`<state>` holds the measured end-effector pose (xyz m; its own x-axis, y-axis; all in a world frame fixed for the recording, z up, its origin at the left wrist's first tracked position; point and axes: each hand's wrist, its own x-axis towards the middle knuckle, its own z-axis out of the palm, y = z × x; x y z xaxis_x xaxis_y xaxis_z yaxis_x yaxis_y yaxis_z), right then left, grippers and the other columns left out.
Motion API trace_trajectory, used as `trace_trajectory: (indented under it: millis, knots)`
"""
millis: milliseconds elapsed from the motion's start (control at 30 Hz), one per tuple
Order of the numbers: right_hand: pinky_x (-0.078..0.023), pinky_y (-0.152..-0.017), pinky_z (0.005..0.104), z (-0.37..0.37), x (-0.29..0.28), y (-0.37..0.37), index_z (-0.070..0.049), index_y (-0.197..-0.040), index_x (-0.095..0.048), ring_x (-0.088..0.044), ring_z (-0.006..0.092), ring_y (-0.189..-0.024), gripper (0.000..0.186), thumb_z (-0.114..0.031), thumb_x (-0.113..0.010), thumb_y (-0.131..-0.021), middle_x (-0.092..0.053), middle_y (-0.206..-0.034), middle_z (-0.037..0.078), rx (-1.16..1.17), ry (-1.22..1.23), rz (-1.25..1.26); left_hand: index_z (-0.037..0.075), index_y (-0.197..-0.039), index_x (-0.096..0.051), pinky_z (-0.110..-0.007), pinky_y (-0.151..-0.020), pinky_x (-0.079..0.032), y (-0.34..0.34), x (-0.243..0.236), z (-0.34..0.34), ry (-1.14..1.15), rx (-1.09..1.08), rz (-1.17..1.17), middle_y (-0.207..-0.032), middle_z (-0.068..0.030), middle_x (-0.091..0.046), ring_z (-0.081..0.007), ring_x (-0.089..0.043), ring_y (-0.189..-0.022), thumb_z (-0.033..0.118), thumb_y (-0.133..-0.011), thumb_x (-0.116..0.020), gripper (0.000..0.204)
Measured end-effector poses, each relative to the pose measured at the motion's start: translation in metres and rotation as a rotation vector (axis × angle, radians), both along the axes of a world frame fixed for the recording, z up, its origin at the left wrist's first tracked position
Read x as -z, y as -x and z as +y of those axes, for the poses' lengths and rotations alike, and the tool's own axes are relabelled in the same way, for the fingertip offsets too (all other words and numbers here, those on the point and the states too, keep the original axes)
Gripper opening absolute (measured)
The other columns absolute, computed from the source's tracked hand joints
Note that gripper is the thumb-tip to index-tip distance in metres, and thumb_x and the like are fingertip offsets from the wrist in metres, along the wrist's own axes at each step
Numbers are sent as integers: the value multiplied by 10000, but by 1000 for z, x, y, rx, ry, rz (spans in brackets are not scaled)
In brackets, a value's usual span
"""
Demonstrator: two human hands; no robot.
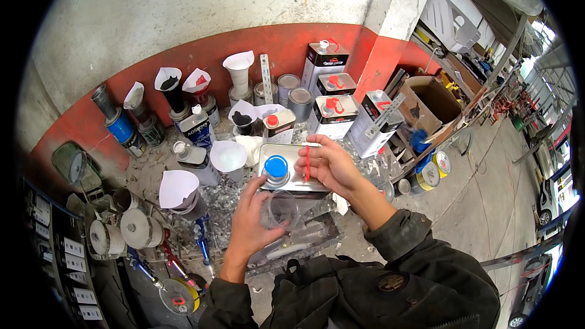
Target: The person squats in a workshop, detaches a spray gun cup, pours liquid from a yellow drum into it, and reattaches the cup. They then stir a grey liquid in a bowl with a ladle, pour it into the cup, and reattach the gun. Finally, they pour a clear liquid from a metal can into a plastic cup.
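Note:
A rectangular metal can (298, 151) with a blue cap (276, 166) stands in front of me, its shiny top facing up. My right hand (329, 164) is at the can's right side, its fingers curled at the red strap handle (307, 167). How firmly they grip it is partly hidden. A small whitish thing shows by the right fingertips, too small to name. With my left hand (248, 222) I hold a clear plastic cup (284, 208) at the can's near side. The left fingertips are close to the blue cap.
Several rectangular cans (334, 116) with red handles stand along the red wall. Paper strainers (237, 64) sit in cups at the back and left. Spray guns (203, 240) hang at the bench's near left edge. A cardboard box (429, 100) lies to the right.

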<state>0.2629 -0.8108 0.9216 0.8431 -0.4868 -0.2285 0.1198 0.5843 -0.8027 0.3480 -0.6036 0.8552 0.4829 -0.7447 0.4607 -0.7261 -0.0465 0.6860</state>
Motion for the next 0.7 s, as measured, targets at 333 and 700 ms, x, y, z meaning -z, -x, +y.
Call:
trace_trajectory:
  millis: [333,700]
  knots:
    - [-431,-516,255,-45,-2,-48,-56,-1008,-565,-527,93,-558,179,-179,-602,-882,-556,-683,7,-285,1000,172,44,-1034,-542,-480,-1011,-382,36,-11,-15,-27,16,-128,-1289,-87,-512,-372,-390,-1272,234,-546,-851,608]
    - [-499,-684,432,-22,-58,-18,-20,-861,-656,-623,332,-798,329,-256,-707,-639,-626,-832,143,-537,2065,72,36,-1013,-547,-476,-1008,-378,50,-14,-26,-3,-26,-220,-1283,-146,-521,-363,-435,-1271,201,-557,-836,565]
